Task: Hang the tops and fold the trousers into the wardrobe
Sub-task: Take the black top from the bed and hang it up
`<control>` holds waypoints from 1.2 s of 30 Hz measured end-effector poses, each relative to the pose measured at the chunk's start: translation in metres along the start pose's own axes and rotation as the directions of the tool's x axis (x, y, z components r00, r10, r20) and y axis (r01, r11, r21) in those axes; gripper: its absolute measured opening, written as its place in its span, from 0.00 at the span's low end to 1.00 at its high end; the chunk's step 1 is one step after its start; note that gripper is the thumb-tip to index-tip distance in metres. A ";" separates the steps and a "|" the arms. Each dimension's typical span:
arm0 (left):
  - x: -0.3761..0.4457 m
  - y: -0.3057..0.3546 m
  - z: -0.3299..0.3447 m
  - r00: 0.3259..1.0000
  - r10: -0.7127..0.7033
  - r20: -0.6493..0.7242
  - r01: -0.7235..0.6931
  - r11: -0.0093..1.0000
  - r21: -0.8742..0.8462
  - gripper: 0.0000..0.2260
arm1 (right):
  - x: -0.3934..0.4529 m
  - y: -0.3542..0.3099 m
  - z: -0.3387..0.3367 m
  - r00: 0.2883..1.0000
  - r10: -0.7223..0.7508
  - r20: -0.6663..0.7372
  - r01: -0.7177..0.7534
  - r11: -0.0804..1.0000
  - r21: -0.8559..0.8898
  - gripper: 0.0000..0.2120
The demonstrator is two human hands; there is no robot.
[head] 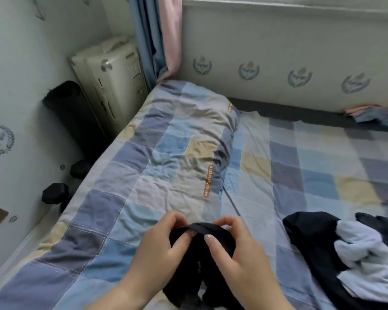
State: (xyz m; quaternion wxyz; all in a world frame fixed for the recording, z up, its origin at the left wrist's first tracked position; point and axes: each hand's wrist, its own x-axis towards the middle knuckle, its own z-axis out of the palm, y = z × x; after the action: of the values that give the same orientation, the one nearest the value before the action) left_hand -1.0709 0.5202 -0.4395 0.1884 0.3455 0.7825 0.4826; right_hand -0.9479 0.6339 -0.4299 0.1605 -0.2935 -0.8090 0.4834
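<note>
A black garment hangs in front of me over the near edge of the bed. My left hand pinches its top edge from the left, fingers curled over the hem. My right hand grips the same edge from the right, thumb on the front of the cloth. The lower part of the garment drops out of view between my forearms. A heap of clothes, dark navy and pale lilac, lies on the bed to the right.
A checked quilt lies rolled along the left half of the bed. A cream radiator and black objects fill the gap by the left wall. Blue and pink curtains hang at the far corner. Folded cloth lies far right.
</note>
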 end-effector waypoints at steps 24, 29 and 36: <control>-0.164 0.392 -0.066 0.556 0.709 0.433 -0.800 0.598 0.049 0.11 | -0.334 -0.274 -0.275 0.908 0.236 -0.346 -0.151 0.955 0.256 0.19; -0.208 0.436 -0.036 0.412 0.819 0.398 -0.901 0.431 0.046 0.10 | -0.429 -0.282 -0.284 0.743 0.344 -0.574 -0.156 0.923 0.352 0.19; -0.315 0.481 0.033 0.398 0.574 0.716 -0.401 0.810 -0.427 0.02 | -0.566 -0.279 -0.286 0.444 0.447 -0.777 -0.208 0.894 0.396 0.15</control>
State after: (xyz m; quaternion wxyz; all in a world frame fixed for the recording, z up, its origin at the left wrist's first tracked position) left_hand -0.6598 0.4553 -0.0407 0.4100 0.7228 0.4162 0.3691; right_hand -0.4427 0.3736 -0.0340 0.4730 -0.6218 -0.4854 0.3924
